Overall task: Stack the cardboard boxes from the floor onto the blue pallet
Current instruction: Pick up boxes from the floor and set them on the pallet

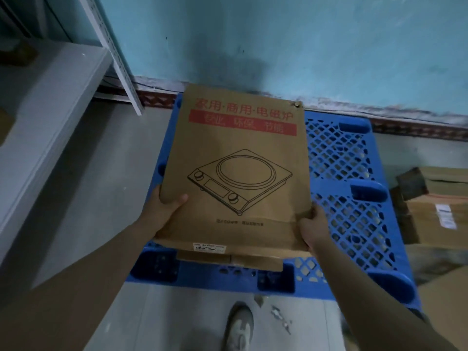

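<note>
A flat brown cardboard box [238, 153], printed with red characters and a line drawing of an induction cooker, is held over the left half of the blue pallet [347, 173]. My left hand [166, 206] grips its near-left edge, thumb on top. At the near-right corner my right hand [312, 229] holds the box. Under its near edge the rim of another brown box [228, 260] shows, lying on the pallet. Whether the held box rests on it I cannot tell.
More cardboard boxes [435, 209] lie on the floor to the right of the pallet. A grey metal shelf unit [50, 110] stands at the left. The turquoise wall [278, 41] runs right behind the pallet. My shoe [239, 328] and small debris [278, 315] are on the grey floor.
</note>
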`<state>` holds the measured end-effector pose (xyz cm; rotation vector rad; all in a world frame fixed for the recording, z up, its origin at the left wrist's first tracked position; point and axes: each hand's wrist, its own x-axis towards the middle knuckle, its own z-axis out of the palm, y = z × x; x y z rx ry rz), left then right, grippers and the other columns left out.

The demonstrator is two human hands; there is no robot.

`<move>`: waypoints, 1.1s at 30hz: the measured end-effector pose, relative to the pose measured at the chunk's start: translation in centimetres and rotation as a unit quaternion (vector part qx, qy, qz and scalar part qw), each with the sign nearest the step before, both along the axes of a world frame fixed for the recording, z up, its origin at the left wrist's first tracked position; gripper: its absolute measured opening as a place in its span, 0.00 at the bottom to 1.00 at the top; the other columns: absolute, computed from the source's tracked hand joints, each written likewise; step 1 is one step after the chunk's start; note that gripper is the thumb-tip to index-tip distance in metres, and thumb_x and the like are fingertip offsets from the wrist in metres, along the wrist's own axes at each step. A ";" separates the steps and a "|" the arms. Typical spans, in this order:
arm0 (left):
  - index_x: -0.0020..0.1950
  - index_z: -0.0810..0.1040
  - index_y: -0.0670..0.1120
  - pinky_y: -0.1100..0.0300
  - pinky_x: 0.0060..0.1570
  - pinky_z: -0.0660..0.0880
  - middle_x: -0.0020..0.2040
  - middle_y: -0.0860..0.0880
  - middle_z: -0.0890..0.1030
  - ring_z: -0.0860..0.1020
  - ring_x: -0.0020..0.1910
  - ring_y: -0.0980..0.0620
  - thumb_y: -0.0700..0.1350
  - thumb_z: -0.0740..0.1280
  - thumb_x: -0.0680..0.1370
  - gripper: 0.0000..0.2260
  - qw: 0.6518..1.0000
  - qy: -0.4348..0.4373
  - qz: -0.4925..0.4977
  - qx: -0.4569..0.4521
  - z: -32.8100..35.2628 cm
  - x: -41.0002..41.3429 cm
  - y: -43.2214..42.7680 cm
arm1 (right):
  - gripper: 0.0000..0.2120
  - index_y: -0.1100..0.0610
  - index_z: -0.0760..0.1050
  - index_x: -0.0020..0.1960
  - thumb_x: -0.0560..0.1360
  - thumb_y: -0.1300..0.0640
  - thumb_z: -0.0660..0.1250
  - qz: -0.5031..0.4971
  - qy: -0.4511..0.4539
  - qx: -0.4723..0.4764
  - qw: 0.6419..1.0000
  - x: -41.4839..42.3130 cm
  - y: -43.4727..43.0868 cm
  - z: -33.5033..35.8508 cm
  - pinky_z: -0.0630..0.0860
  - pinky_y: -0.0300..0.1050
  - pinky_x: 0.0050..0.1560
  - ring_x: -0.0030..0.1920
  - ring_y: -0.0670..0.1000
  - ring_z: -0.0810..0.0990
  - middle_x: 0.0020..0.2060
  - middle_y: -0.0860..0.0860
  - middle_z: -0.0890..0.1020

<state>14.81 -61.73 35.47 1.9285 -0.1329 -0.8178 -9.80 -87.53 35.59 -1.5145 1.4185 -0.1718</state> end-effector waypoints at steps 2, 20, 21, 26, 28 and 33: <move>0.74 0.61 0.51 0.56 0.51 0.70 0.58 0.53 0.73 0.74 0.49 0.56 0.56 0.73 0.70 0.37 1.000 0.012 -0.008 0.009 -1.0 -1.0 1.3 | 0.19 0.59 0.67 0.60 0.71 0.71 0.56 -0.017 0.015 0.013 1.000 -1.4 1.8 -1.2 0.71 0.54 0.43 0.51 0.61 0.74 0.53 0.59 0.75; 0.79 0.46 0.49 0.49 0.71 0.60 0.77 0.46 0.59 0.62 0.73 0.45 0.46 0.67 0.78 0.38 0.988 -0.034 -0.070 0.136 -7.9 -2.5 1.2 | 0.31 0.56 0.59 0.76 0.74 0.68 0.58 0.029 0.057 0.071 0.995 -3.0 3.3 -6.8 0.72 0.63 0.62 0.64 0.62 0.71 0.68 0.58 0.70; 0.79 0.45 0.49 0.49 0.72 0.59 0.77 0.46 0.59 0.62 0.73 0.45 0.46 0.68 0.78 0.38 0.987 -0.026 -0.072 0.141 -7.7 -2.4 1.0 | 0.32 0.56 0.56 0.77 0.75 0.67 0.58 0.033 0.073 0.082 0.993 -2.7 3.0 -6.7 0.71 0.65 0.64 0.66 0.63 0.69 0.69 0.58 0.69; 0.78 0.55 0.51 0.48 0.71 0.60 0.76 0.45 0.60 0.62 0.72 0.46 0.52 0.63 0.80 0.29 0.985 -0.070 -0.105 0.117 -4.8 -2.4 -0.3 | 0.33 0.54 0.53 0.78 0.77 0.62 0.62 0.044 0.024 0.032 0.998 -0.4 3.0 -4.5 0.76 0.47 0.54 0.59 0.52 0.75 0.71 0.56 0.69; 0.77 0.57 0.51 0.55 0.69 0.60 0.75 0.48 0.63 0.64 0.71 0.48 0.54 0.58 0.81 0.25 0.991 -0.057 -0.095 0.071 -1.5 -2.5 -2.0 | 0.33 0.51 0.53 0.79 0.77 0.64 0.61 0.041 -0.019 0.023 0.999 0.3 3.1 -2.1 0.74 0.44 0.56 0.60 0.50 0.74 0.72 0.54 0.67; 0.59 0.77 0.53 0.59 0.54 0.73 0.58 0.49 0.78 0.76 0.56 0.51 0.53 0.53 0.83 0.15 0.993 -0.092 -0.069 -0.036 11.6 -1.8 -7.8 | 0.27 0.48 0.59 0.77 0.80 0.56 0.62 0.014 -0.140 0.021 0.990 3.0 1.2 9.5 0.73 0.33 0.43 0.52 0.43 0.73 0.73 0.51 0.66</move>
